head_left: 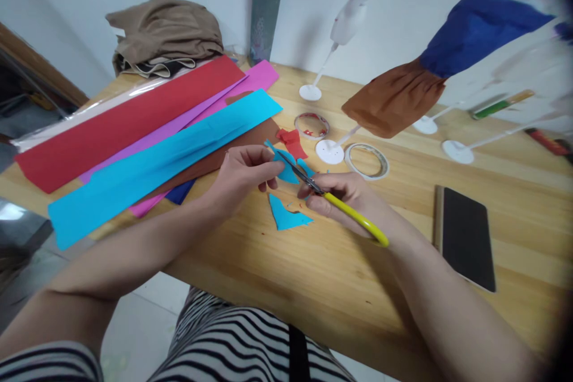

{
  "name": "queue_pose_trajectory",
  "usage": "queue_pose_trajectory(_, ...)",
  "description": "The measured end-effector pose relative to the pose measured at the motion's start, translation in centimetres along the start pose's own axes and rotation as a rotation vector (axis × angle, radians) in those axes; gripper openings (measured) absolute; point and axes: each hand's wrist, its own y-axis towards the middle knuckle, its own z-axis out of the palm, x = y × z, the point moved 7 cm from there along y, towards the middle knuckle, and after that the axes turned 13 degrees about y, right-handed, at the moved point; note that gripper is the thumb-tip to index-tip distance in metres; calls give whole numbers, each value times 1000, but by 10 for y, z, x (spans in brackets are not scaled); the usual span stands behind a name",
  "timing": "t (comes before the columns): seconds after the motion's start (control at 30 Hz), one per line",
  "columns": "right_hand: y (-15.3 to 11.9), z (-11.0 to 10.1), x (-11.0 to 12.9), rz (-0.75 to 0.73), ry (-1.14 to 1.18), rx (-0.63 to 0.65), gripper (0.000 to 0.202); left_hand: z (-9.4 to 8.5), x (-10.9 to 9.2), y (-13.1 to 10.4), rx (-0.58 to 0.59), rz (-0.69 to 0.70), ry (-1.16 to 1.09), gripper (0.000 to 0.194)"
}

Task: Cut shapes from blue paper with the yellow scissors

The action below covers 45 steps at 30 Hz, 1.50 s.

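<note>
My left hand (244,174) pinches a small bright-blue piece of crepe paper (289,172) by its left side. Scissors with a yellow handle (358,218) lie along my right hand (342,194), whose fingers are closed around them. Their dark blades point up and left, across the blue piece; whether they are cutting into it I cannot tell. Below the hands, a blue paper scrap (286,215) rests on the wooden table (250,256). A crumpled red scrap (292,142) is just beyond the held piece.
Long blue (165,161) and red crepe strips (134,122) overlap at left, before a brown cloth (165,30). Tape rolls (379,161), white stands (330,152) and a doll form in a brown skirt (394,101) are beyond my hands. A dark notebook (468,236) lies right.
</note>
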Motion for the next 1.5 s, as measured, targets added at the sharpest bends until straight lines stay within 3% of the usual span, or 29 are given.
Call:
queue_pose_trajectory(0.77,-3,-5,-10,-18,-2,42,53,0,-1,0,-5,-34,8,24)
queue_pose_trajectory(1.5,-2,-1,-4,26,5,-12,54,0,5,2,29,-49,-43,27)
